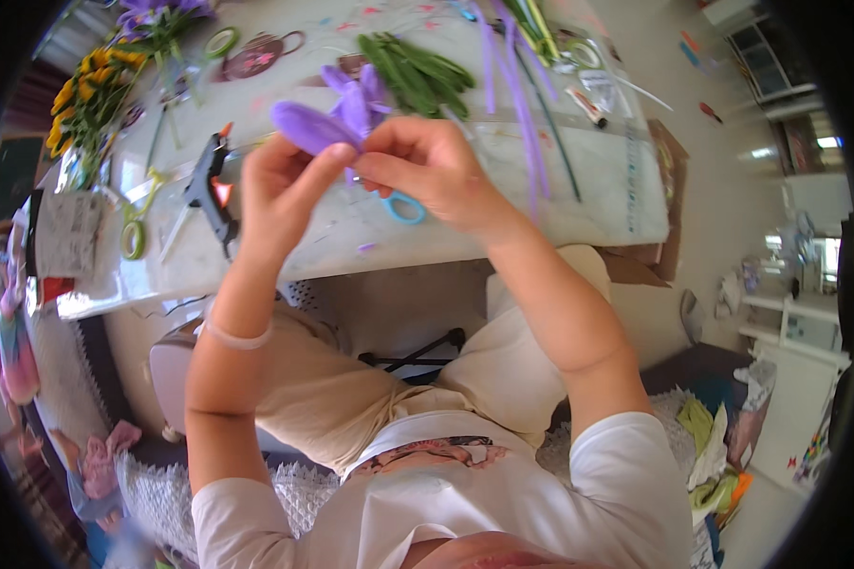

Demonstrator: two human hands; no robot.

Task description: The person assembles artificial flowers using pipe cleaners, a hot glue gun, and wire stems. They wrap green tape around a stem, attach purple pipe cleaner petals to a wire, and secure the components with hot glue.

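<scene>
My black glue gun point(211, 194) lies at 8 o'clock from the purple piece. My left hand point(292, 190) pinches that purple piece point(311, 129) above the worktop point(323, 254); the blue-handled scissors point(404, 209) lie at 4 o'clock from it. My right hand point(432, 173) nips its 4 o'clock end — too hard a tug between both grips could crease or tear it.

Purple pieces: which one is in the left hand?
The smooth, rounded purple piece, held in the left hand; the long, thin purple strips lie on the table instead.
</scene>
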